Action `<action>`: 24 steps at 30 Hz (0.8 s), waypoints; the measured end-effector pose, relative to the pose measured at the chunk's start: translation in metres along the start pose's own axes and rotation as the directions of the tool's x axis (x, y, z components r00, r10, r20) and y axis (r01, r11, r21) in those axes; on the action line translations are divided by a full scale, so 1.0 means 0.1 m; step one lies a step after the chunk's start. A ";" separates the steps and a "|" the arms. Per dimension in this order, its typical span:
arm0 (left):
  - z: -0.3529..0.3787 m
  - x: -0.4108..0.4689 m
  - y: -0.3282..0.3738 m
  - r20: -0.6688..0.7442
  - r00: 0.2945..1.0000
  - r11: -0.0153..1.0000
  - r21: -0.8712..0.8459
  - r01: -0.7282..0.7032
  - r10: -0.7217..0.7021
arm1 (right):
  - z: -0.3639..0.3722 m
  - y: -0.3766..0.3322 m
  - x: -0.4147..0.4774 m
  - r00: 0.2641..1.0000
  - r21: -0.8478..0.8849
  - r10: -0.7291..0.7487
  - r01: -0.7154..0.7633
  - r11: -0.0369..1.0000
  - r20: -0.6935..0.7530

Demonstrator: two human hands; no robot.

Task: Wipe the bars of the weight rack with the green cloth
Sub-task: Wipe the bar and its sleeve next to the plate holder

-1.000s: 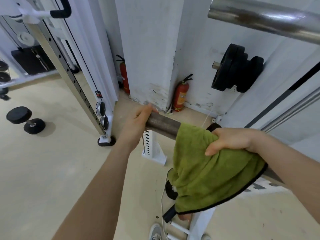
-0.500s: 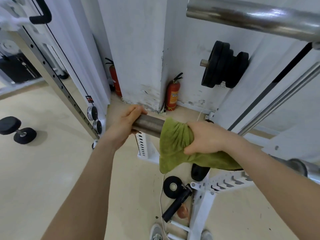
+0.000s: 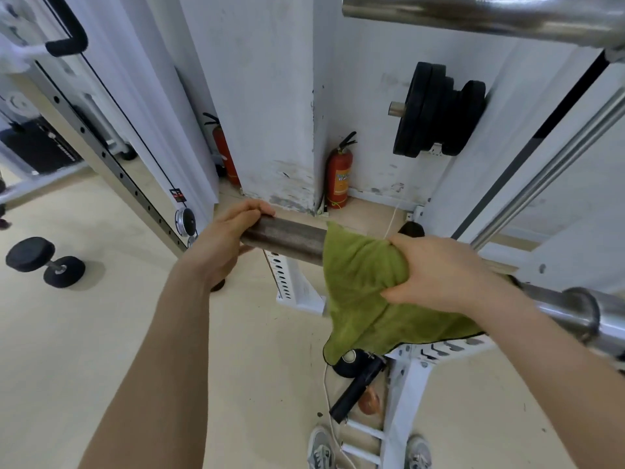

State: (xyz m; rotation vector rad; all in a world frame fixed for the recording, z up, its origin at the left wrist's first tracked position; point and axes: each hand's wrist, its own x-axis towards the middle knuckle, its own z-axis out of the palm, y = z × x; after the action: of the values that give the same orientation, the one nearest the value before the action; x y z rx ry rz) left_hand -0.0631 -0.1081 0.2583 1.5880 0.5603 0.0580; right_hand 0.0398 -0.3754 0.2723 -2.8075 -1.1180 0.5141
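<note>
A dull steel barbell sleeve (image 3: 287, 240) runs across the middle of the view. My left hand (image 3: 226, 242) grips its free end, fingers curled over the top. The green cloth (image 3: 362, 282) with a black hem is wrapped over the bar just right of the bare stretch. My right hand (image 3: 436, 272) grips the cloth and the bar under it. Past my right wrist the bar goes on to a shiny collar (image 3: 581, 313). A second chrome bar (image 3: 480, 15) crosses the top right.
The white rack frame (image 3: 406, 377) stands below the bar. Black plates (image 3: 436, 110) hang on a peg at the wall, with two red fire extinguishers (image 3: 340, 174) at the pillar. A dumbbell (image 3: 44, 262) lies on the floor at the left. My shoes (image 3: 321, 448) are at the bottom.
My right hand slid the cloth left along the bar toward my left hand, then slightly back right. The cloth is bunched tighter than a second ago. My left hand kept its grip.
</note>
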 end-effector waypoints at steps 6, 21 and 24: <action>0.85 0.20 0.21 -0.043 0.950 0.191 0.981 -0.018 0.310 | -0.02 0.25 -0.25 0.987 -0.019 0.156 -0.155 0.988 0.032; 1.35 0.17 0.18 0.157 0.912 0.053 0.980 -0.191 0.378 | -0.26 0.69 0.01 0.795 0.441 0.006 -0.343 0.829 0.606; 1.47 0.35 0.12 0.274 0.932 0.002 0.959 -0.283 0.238 | -0.19 0.42 -0.40 0.958 -0.080 0.286 -0.285 0.955 0.002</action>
State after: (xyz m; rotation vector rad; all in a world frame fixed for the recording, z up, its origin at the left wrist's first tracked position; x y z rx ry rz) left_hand 0.0249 -0.2304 0.2425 3.1538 0.1671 -0.1266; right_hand 0.0464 -0.4325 0.2936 -3.0581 -0.7508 0.5203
